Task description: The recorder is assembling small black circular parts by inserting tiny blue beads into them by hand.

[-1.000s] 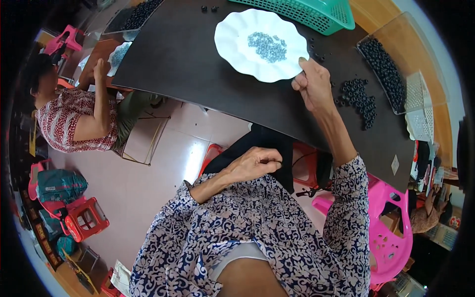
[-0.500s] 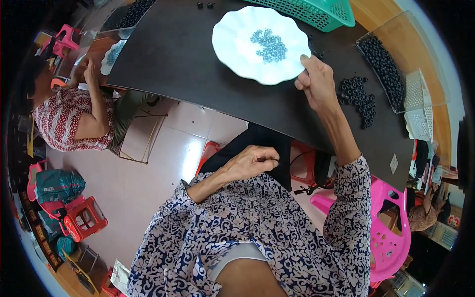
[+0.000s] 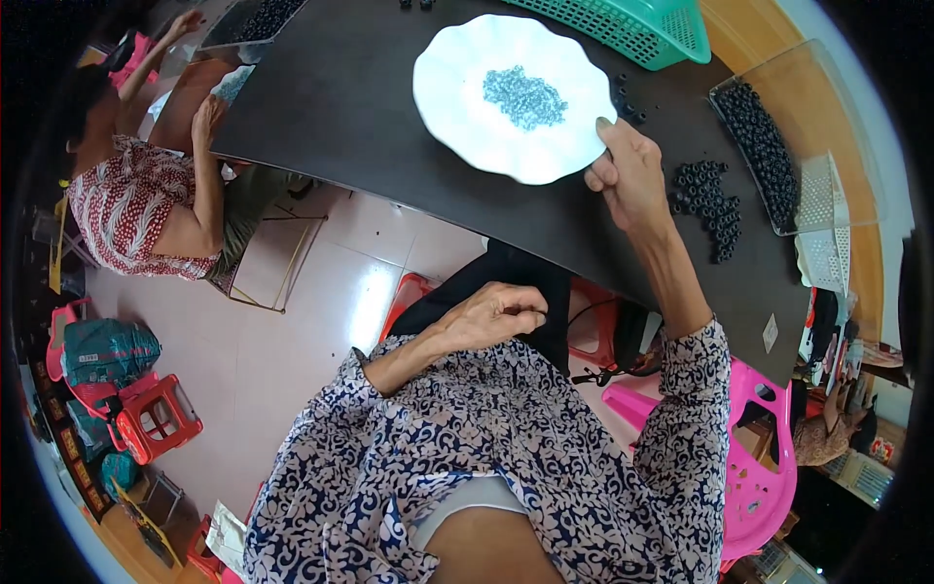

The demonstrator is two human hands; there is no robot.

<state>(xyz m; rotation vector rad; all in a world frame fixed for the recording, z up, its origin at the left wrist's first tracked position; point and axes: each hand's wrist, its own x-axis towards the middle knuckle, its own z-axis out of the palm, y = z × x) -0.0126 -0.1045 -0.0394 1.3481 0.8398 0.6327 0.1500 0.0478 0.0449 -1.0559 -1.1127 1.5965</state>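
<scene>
A white plate (image 3: pixel 457 107) with a scalloped rim is pinched at its right edge by my right hand (image 3: pixel 628 170), thumb on top and fingers curled below. Small clear bluish-grey ring-like pieces (image 3: pixel 525 97) are heaped around its middle. The plate is held over the dark table (image 3: pixel 341 107). Over my lap, short of the table edge, my left hand (image 3: pixel 496 316) has its fingers curled in; whether anything is inside them is hidden. Just right of my right hand lies a loose pile of small black rings (image 3: pixel 708 206).
A clear bin (image 3: pixel 764 156) of black rings stands at the right, beside a white perforated basket (image 3: pixel 824 219). A green basket (image 3: pixel 671 44) sits at the far edge. A co-worker (image 3: pixel 146 214) sits at left. A pink chair (image 3: pixel 759 477) stands at lower right.
The plate has tilted and come slightly nearer in my right hand, and its pieces have shifted left. My left hand stays put. The co-worker's arms have moved apart, one raised.
</scene>
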